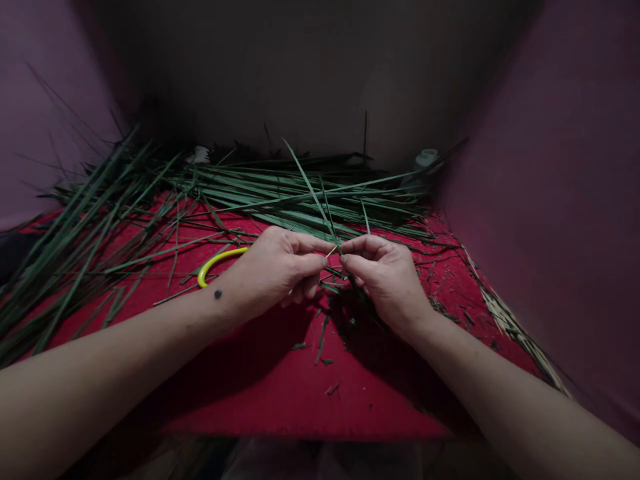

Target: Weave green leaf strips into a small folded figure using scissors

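Near the middle of the view, my left hand point(287, 267) pinches a thin pale strip point(331, 251) between thumb and forefinger. Right beside it, my right hand point(383, 270) is closed on green leaf strips point(325, 210) that rise and cross above the fingertips. The two hands' fingertips nearly meet. Part of what my right hand holds is hidden behind its fingers and in shadow below. A yellow handle loop point(205, 270) lies just left of my left wrist, partly covered by it.
Long green leaves point(240, 190) are heaped along the back of the red cloth point(280, 400), with more point(80, 220) at the left. Leaf scraps point(323, 337) lie below my hands. Pale thin sticks point(515, 327) run along the right edge. A whitish object point(427, 158) stands at the back right.
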Demonstrator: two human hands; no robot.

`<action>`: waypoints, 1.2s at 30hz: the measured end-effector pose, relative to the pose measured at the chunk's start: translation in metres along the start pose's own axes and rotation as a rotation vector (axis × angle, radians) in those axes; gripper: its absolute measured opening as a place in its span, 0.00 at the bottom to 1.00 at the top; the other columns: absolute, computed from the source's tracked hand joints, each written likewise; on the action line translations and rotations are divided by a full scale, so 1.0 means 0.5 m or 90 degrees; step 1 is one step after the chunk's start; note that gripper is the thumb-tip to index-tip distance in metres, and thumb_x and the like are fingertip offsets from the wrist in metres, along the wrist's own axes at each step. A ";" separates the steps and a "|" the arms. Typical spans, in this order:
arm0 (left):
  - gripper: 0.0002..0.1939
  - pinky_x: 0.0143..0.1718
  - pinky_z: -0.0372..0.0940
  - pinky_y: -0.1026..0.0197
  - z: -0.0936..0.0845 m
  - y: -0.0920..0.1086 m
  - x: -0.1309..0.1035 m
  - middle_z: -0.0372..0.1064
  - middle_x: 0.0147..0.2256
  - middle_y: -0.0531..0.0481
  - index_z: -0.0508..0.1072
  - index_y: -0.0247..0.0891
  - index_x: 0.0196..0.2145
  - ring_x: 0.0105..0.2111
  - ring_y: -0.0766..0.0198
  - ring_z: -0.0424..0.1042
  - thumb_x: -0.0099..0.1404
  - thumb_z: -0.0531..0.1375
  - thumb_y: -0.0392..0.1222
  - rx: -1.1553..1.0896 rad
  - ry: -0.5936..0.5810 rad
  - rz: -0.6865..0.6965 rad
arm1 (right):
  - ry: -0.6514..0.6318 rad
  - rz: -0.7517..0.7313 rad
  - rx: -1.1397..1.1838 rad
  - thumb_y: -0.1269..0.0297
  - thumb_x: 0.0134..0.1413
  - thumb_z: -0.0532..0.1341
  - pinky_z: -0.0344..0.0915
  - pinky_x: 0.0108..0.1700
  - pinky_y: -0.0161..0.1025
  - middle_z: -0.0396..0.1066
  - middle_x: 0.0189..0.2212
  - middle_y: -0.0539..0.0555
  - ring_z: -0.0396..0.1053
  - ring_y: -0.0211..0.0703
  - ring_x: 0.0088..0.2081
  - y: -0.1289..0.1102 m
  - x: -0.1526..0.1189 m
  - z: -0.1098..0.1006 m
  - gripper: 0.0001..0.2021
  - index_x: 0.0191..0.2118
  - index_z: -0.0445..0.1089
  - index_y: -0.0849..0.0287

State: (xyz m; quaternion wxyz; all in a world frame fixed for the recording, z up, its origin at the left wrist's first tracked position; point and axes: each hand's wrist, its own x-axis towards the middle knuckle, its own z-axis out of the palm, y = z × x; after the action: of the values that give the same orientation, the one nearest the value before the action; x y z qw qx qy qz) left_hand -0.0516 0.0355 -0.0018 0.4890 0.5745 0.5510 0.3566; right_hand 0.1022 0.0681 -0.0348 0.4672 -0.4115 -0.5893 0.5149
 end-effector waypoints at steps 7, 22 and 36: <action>0.17 0.11 0.51 0.71 -0.001 -0.003 0.001 0.61 0.12 0.56 0.76 0.36 0.42 0.11 0.73 0.55 0.54 0.56 0.34 -0.003 -0.008 0.006 | -0.002 -0.044 -0.075 0.69 0.44 0.61 0.53 0.23 0.31 0.63 0.18 0.46 0.56 0.30 0.20 0.002 -0.003 0.000 0.02 0.27 0.70 0.62; 0.16 0.10 0.49 0.71 0.002 0.003 -0.002 0.59 0.11 0.56 0.77 0.35 0.39 0.10 0.73 0.53 0.53 0.55 0.32 0.016 -0.021 -0.009 | 0.039 -0.191 -0.219 0.71 0.47 0.58 0.57 0.26 0.33 0.66 0.20 0.48 0.61 0.34 0.23 0.016 -0.009 0.002 0.04 0.24 0.69 0.60; 0.15 0.22 0.56 0.67 0.009 -0.039 0.002 0.69 0.20 0.52 0.77 0.35 0.39 0.19 0.69 0.63 0.58 0.53 0.37 0.422 0.073 0.288 | 0.063 -0.258 -0.362 0.71 0.47 0.56 0.60 0.30 0.34 0.69 0.22 0.50 0.64 0.36 0.24 0.025 -0.012 -0.004 0.05 0.25 0.68 0.59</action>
State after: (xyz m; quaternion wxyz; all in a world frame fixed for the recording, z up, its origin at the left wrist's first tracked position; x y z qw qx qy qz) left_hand -0.0529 0.0341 -0.0218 0.1547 0.7868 0.5226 0.2897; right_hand 0.1057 0.0646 -0.0480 0.4548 -0.4245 -0.7552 0.2063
